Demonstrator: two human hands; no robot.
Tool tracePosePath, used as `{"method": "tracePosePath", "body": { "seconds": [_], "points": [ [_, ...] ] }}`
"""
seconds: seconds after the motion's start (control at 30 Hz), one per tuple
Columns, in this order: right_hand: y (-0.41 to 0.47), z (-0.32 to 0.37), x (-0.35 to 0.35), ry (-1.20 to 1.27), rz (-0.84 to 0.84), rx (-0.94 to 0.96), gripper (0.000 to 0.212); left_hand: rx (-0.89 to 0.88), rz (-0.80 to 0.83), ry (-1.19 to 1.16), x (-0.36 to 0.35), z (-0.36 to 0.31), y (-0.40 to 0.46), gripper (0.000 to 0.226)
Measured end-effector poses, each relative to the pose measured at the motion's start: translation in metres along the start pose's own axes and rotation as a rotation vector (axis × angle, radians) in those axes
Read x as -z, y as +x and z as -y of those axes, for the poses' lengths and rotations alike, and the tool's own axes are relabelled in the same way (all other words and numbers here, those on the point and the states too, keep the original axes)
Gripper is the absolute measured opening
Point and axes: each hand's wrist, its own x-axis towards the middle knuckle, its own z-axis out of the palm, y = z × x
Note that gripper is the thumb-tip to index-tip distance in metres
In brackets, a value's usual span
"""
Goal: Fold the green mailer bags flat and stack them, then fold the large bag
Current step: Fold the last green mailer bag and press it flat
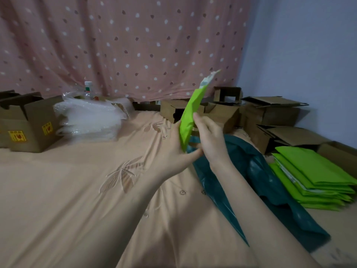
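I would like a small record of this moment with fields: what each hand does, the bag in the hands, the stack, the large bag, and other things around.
left hand: holds the lower end of the green mailer bag
right hand: grips the same bag from the right side
green mailer bag: lifted off the bed, tilted, pale end up
stack of folded green bags: on the bed, at right
large dark teal bag: spread on the bed, unfolded, under the right forearm
cardboard boxes: along the wall
clear plastic wrap pile: at left

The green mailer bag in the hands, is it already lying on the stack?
No, both hands hold the green mailer bag up, left of the stack.
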Motion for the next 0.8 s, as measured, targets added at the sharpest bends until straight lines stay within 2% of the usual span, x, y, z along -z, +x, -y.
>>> {"method": "tracePosePath", "body": {
  "seconds": [0.1,0.2,0.33,0.43,0.57,0.7,0.8],
  "points": [
    [-0.006,0.005,0.003,0.051,0.081,-0.027,0.020,0.105,-0.184,-0.079,0.010,-0.003,0.004,0.031],
    [-0.006,0.003,0.008,-0.087,0.045,0.016,0.011,0.229,-0.256,-0.170,0.024,-0.003,0.005,0.007],
    [-0.003,-0.004,0.018,-0.120,-0.054,0.017,0.021,0.285,-0.224,-0.331,0.038,-0.001,0.000,0.013],
    [-0.003,-0.010,0.025,-0.170,-0.141,-0.005,0.039,0.306,-0.159,-0.403,0.046,0.004,-0.005,0.018],
    [-0.005,-0.009,0.025,-0.084,-0.056,-0.119,0.063,0.367,-0.107,-0.439,0.051,0.011,-0.010,0.014],
    [-0.005,-0.013,0.023,0.083,0.003,-0.219,0.055,0.416,-0.121,-0.433,0.052,0.017,-0.011,0.006],
    [-0.006,-0.017,0.023,0.105,0.013,-0.203,0.039,0.434,-0.109,-0.413,0.054,0.022,-0.012,0.016]
  ]
}}
